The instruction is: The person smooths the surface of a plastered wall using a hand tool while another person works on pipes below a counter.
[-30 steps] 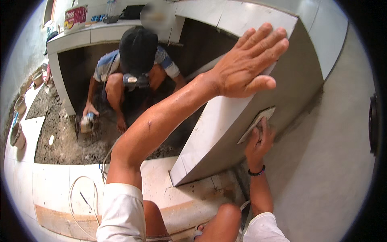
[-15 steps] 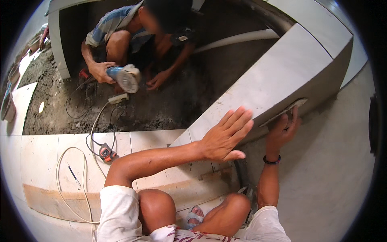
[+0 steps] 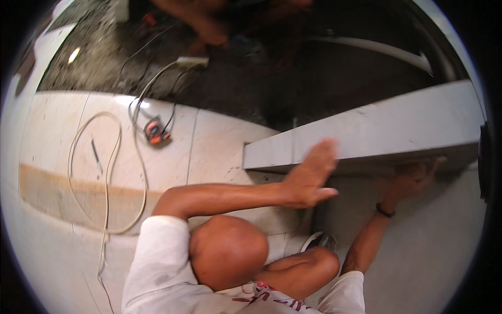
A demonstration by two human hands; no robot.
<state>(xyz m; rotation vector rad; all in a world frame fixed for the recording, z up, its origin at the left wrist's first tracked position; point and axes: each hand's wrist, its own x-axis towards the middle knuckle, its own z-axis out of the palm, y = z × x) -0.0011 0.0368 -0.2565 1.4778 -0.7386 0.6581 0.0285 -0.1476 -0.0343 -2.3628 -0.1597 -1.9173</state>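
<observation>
My left hand (image 3: 314, 175) is open against the near side of the pale tiled ledge (image 3: 387, 123), fingers stretched out and held together, with nothing in it. Whether its palm touches the ledge I cannot tell. Farther right, my right hand (image 3: 414, 177) reaches up to the ledge's shadowed near face, below its top edge. Its fingers are closed around a thin flat tool (image 3: 438, 159), like a trowel seen edge-on, lying along that face. Blur and shadow hide most of the tool.
Beyond the ledge is dark bare earth with a white pipe (image 3: 376, 47). A co-worker's arm (image 3: 201, 26) reaches in there. On the left floor tiles lie a looped cable (image 3: 109, 157), an orange-and-black corded device (image 3: 156, 132) and a pen-like stick (image 3: 97, 157). A power strip (image 3: 192, 62) rests on the soil.
The view has swung down and right, so the ledge looks flatter and the co-worker is mostly cut off. My right hand is now deeper in the ledge's shadow; my left stays flat beside the ledge.
</observation>
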